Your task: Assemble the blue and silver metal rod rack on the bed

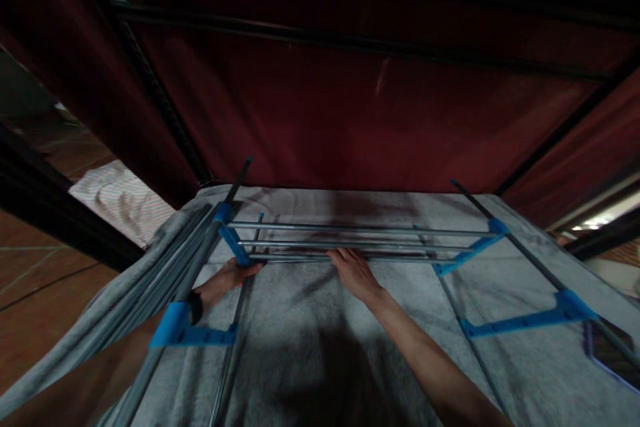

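Note:
A rack frame of grey metal tubes and blue plastic brackets lies on a grey cloth. Three crosswise tubes join the far left blue bracket [231, 237] to the far right blue bracket [473, 252]. My left hand [231, 280], a dark band at its wrist, is closed round the lower end of the far left bracket, where the nearest crosswise tube [300, 257] meets it. My right hand [356, 273] bends its fingers over that same tube near its middle. Closer to me, a near left bracket [195, 333] and a near right bracket [530, 321] have no crosswise tube between them.
Several loose grey tubes [150, 297] lie bundled along the cloth's left side. A dark red fabric wall [330, 120] with dark frame bars stands behind. At the right edge lies a dark flat object with a purple rim [607, 353]. Striped cloth [125, 203] shows at left.

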`<state>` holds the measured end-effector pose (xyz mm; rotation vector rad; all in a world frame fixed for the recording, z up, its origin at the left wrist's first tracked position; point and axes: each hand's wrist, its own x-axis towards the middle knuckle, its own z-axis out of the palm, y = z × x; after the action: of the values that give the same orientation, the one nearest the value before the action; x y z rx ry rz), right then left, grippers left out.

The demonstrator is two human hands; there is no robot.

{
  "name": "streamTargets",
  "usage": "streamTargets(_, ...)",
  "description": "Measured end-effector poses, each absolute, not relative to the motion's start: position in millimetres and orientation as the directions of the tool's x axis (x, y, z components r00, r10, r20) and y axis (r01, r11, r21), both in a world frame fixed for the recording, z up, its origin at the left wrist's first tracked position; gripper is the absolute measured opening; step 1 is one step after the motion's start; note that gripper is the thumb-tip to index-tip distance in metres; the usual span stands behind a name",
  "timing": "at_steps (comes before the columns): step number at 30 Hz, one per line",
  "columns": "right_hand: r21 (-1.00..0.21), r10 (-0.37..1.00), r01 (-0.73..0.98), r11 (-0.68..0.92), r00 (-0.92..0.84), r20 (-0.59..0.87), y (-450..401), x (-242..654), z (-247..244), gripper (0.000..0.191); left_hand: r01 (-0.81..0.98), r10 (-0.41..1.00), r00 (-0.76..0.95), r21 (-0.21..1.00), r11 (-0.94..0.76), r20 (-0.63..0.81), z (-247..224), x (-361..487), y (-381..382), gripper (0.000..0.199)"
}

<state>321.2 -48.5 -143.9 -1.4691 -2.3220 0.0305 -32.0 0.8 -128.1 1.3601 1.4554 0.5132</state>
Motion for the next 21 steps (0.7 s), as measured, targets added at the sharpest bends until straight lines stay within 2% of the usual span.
streamTargets(4, -0.233, 0.883, 0.861, 0.452, -0.396, 0.25, -43.6, 323.6, -132.9, 0.04, 0.498, 0.896, 0.193, 0.827, 0.26, -0.399, -121.6, -33.4, 2.8, 0.091)
streamTargets(12, -0.219, 0.903, 0.877, 0.427, -0.4, 0.158, -44.3, 321.4, -124.5, 0.039, 0.495, 0.903, 0.158, 0.823, 0.278, -0.4, -114.8, -30.7, -2.0, 0.087)
streamTargets(21, -0.249, 0.9, 0.866, 0.434, -0.402, 0.169, -46.9, 320.0, -135.2, 0.026, 0.416, 0.952, 0.132, 0.887, 0.199, -0.275, -133.9, -29.4, -11.4, 0.059)
